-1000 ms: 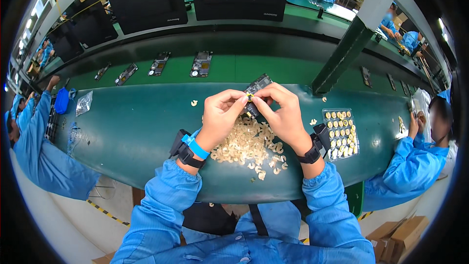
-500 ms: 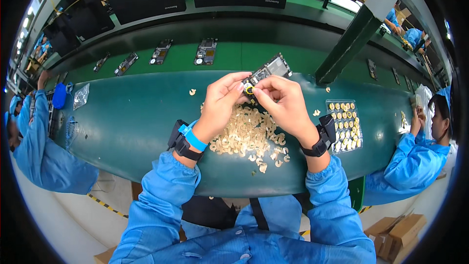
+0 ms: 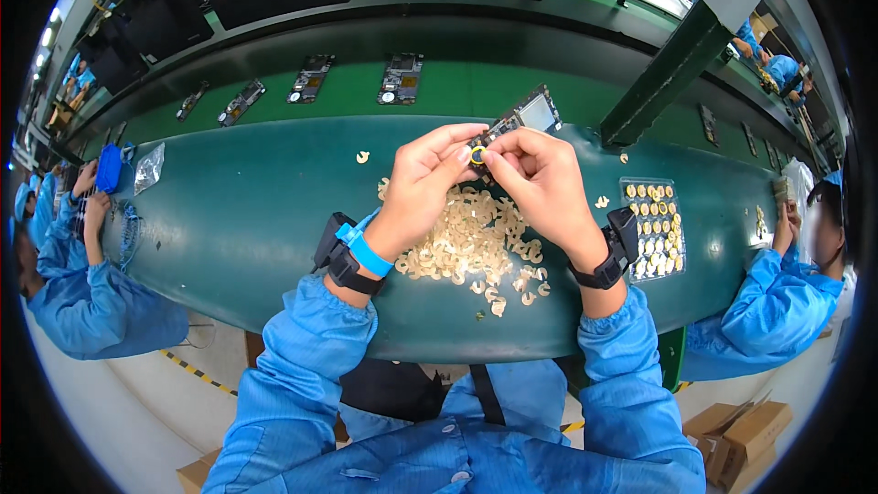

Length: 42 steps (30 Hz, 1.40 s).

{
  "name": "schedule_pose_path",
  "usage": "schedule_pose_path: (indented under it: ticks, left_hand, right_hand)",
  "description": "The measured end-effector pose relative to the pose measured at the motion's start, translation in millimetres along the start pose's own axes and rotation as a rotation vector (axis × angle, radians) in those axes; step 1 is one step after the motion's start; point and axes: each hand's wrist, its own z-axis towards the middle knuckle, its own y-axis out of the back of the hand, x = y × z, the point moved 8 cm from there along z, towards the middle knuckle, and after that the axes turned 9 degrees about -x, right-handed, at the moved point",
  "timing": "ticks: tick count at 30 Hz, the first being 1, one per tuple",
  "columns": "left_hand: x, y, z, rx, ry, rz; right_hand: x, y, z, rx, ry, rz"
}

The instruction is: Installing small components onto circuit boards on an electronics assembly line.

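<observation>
My left hand (image 3: 422, 181) is closed on the near end of a dark circuit board (image 3: 506, 126), which is tilted up toward the far right with a silvery panel at its far end. A round coin cell (image 3: 476, 155) with a yellow rim lies against the board's near end, by my left thumb. Thumb and forefinger of my right hand (image 3: 549, 187) pinch at the cell's right edge; its other fingers are curled in. Under both hands spreads a heap of small cream-coloured, C-shaped pieces (image 3: 471, 240).
A clear tray (image 3: 679, 261) of round gold-coloured cells lies at the right, near a dark post (image 3: 654, 82). Several circuit boards (image 3: 401, 80) lie along the green strip behind the table. Co-workers sit at left and right; a blue object (image 3: 109, 169) and a plastic bag (image 3: 150, 169) lie leftward.
The view has shifted slightly. My hands stay at the board, and the yellow-rimmed cell now shows a darker face. At the left, a co-worker's hands have come nearer the blue object.
</observation>
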Motion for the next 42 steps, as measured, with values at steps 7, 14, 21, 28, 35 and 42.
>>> schedule_pose_path:
  ticks: [7,14,21,28,35,42]
  left_hand:
    - [-9.7,-4.9,-2.4,-0.017,-0.104,0.064]
    - [-10.2,-5.4,-1.5,-0.06,-0.138,0.103]
    - [-10.2,-2.0,-0.7,-0.061,-0.123,0.104]
    - [-11.2,-4.0,-1.6,-0.06,-0.124,0.103]
    - [-8.3,-1.0,-0.7,-0.082,-0.124,0.087]
    - [-8.5,0.2,-1.7,-0.106,-0.104,0.099]
  right_hand:
    - [0.0,2.6,0.5,-0.006,-0.007,0.009]
    - [0.2,4.8,-1.1,-0.047,-0.034,0.009]
    - [7.2,4.0,-2.0,-0.106,0.069,-0.061]
    - [3.9,3.5,-2.0,-0.101,0.035,-0.046]
    - [7.0,2.2,-2.7,-0.11,0.057,-0.058]
    - [4.3,0.7,-2.7,-0.11,0.063,-0.01]
